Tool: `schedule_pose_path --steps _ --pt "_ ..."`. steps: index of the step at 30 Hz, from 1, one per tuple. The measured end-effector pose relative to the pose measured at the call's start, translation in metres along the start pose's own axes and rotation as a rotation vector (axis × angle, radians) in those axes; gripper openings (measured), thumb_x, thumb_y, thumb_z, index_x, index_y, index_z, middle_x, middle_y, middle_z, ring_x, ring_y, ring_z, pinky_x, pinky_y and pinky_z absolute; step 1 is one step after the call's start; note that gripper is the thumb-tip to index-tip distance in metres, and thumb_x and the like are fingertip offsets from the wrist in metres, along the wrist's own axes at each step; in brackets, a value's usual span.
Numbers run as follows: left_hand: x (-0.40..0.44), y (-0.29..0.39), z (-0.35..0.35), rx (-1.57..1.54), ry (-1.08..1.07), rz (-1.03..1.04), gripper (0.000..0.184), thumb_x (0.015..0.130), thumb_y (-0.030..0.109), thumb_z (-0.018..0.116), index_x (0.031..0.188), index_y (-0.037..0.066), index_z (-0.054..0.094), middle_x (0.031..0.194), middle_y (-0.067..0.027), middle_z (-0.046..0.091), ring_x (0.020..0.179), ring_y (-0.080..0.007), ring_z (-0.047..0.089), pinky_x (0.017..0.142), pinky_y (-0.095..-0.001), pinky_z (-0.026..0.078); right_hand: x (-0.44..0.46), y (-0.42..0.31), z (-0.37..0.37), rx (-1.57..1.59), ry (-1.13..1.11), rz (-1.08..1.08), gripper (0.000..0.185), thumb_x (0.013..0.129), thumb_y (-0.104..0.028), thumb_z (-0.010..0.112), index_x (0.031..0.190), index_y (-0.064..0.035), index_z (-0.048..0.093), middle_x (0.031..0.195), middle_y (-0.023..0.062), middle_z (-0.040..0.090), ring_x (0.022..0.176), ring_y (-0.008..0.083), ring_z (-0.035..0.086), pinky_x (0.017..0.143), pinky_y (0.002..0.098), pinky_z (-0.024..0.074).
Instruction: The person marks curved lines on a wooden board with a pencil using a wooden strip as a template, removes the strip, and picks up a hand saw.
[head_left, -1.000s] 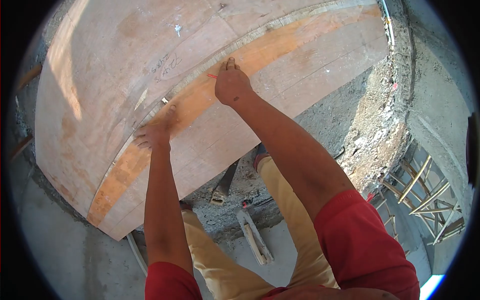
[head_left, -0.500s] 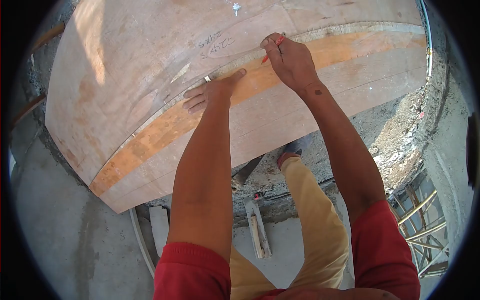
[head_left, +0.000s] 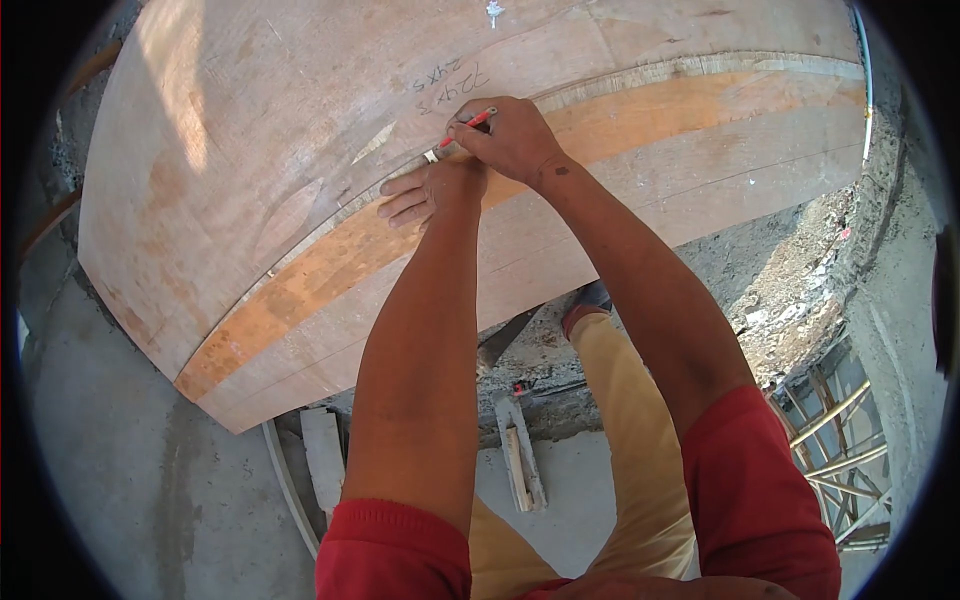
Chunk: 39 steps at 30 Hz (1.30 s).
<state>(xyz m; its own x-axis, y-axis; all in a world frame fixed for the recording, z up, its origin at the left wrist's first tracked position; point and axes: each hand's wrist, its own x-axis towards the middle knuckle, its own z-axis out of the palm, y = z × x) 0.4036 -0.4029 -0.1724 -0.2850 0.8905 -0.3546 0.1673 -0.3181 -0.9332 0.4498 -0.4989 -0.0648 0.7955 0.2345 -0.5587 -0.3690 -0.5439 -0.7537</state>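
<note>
Head view, please: what lies closest to the lens?

Two red sleeves [head_left: 395, 545], then tan trousers [head_left: 640, 450]. Between the legs, on the grey floor [head_left: 575, 465], lies a flat tool with a pale handle [head_left: 517, 468].

And a little further out?

A dark blade [head_left: 512, 336], partly hidden by the left forearm [head_left: 420, 390], and beside it a shoe [head_left: 592, 297], both by the near edge of a plywood board [head_left: 720, 200]. Across that board curves an orange strip [head_left: 300, 290], with a pale, ragged line [head_left: 640, 78] along its far side. Whether the strip is a separate piece, I can't tell.

Where are the hands?

Together over the strip. The left hand [head_left: 447, 190] lies on it, fingers stretched out and slightly spread towards the left end; its thumb is hidden behind the other hand. The right hand [head_left: 512, 140] crosses just beyond, thumb and fingers pinching a red pencil [head_left: 479, 119].

Does the pencil touch the wood?

I can't tell. Its lower end points down to the pale line, near a small white chip [head_left: 432, 156].

Anything past that?

Handwritten figures [head_left: 450, 85] on the board, then a white splash [head_left: 494, 12] near the top.
</note>
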Motion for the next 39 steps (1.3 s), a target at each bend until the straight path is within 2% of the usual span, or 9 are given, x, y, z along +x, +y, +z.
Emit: schedule_pose_path --steps 2,6,10,18,22,26,29,33,39 --pt "-0.016 -0.008 0.001 0.134 0.054 -0.022 0.067 0.106 0.046 0.030 0.165 0.017 0.014 0.173 -0.0096 0.012 0.160 -0.0277 0.006 0.129 -0.0511 0.007 -0.001 0.002 0.000 0.026 0.057 -0.031 0.026 0.087 -0.034 0.069 0.090 -0.0096 0.078 0.086 0.0163 0.074 0.085 0.0367 0.070 0.080 0.0430 0.0553" --pt "0.004 -0.002 0.001 0.144 0.015 -0.005 0.077 0.104 0.051 0.038 0.165 0.015 0.010 0.173 -0.0112 0.008 0.160 -0.0299 0.004 0.128 -0.0517 0.008 0.002 0.007 0.002 -0.005 0.062 -0.101 0.026 0.088 -0.034 0.069 0.091 -0.0102 0.077 0.084 0.0161 0.073 0.083 0.0375 0.069 0.082 0.0437 0.0551" --pt "-0.012 -0.040 -0.006 -0.977 -0.040 0.304 0.168 0.060 0.062 0.093 0.151 -0.006 -0.030 0.161 -0.0356 -0.028 0.153 -0.0481 -0.023 0.123 -0.0620 0.015 0.000 0.017 -0.007 -0.096 0.063 -0.186 0.023 0.089 -0.031 0.072 0.094 -0.0084 0.077 0.084 0.0158 0.074 0.080 0.0342 0.071 0.074 0.0398 0.0561" --pt "-0.050 -0.081 -0.023 -0.864 -0.065 0.407 0.180 0.046 0.066 0.097 0.152 -0.007 -0.029 0.163 -0.0346 -0.024 0.154 -0.0473 -0.019 0.126 -0.0577 0.008 -0.019 0.070 -0.193 -0.375 0.135 -0.096 0.019 0.092 -0.030 0.071 0.093 -0.0115 0.074 0.083 0.0128 0.075 0.078 0.0329 0.071 0.074 0.0401 0.0566" --pt "-0.048 -0.081 -0.020 -0.902 -0.057 0.422 0.181 0.045 0.067 0.097 0.152 -0.008 -0.028 0.162 -0.0355 -0.023 0.153 -0.0480 -0.020 0.125 -0.0596 0.005 -0.012 0.148 -0.307 -0.409 0.264 -0.022 0.024 0.098 -0.034 0.070 0.099 -0.0110 0.073 0.065 0.0014 0.057 0.066 0.0096 0.047 0.065 0.0268 0.0459" --pt "-0.043 -0.078 -0.017 -0.886 -0.041 0.429 0.180 0.045 0.068 0.097 0.152 -0.009 -0.027 0.162 -0.0367 -0.022 0.153 -0.0487 -0.019 0.124 -0.0617 0.002 -0.009 0.140 -0.342 -0.698 0.342 0.114 0.023 0.097 -0.032 0.069 0.097 -0.0098 0.071 0.068 0.0083 0.064 0.062 0.0214 0.059 0.065 0.0338 0.0513" --pt "-0.043 -0.079 -0.019 -0.853 -0.040 0.421 0.180 0.045 0.068 0.097 0.152 -0.009 -0.026 0.162 -0.0374 -0.021 0.154 -0.0493 -0.017 0.124 -0.0624 0.002 -0.001 0.144 -0.315 -0.889 0.383 -0.047 0.018 0.096 -0.027 0.067 0.095 -0.0094 0.069 0.076 0.0164 0.071 0.072 0.0386 0.068 0.067 0.0464 0.0553" --pt "-0.046 -0.082 -0.023 -0.840 -0.050 0.410 0.179 0.046 0.070 0.095 0.154 -0.008 -0.024 0.162 -0.0377 -0.020 0.154 -0.0500 -0.016 0.124 -0.0635 0.005 0.000 0.076 -0.198 -0.957 0.321 -0.106 0.014 0.091 -0.014 0.059 0.090 -0.0044 0.069 0.080 0.0178 0.072 0.081 0.0334 0.073 0.074 0.0462 0.0577" --pt "-0.018 -0.040 -0.004 -0.892 0.088 0.265 0.175 0.048 0.073 0.093 0.156 -0.003 -0.022 0.162 -0.0376 -0.020 0.154 -0.0495 -0.015 0.123 -0.0648 0.008 -0.011 -0.020 0.015 -0.409 0.140 -0.265 0.011 0.084 -0.013 0.065 0.088 -0.0029 0.069 0.081 0.0166 0.070 0.079 0.0346 0.071 0.078 0.0446 0.0572"
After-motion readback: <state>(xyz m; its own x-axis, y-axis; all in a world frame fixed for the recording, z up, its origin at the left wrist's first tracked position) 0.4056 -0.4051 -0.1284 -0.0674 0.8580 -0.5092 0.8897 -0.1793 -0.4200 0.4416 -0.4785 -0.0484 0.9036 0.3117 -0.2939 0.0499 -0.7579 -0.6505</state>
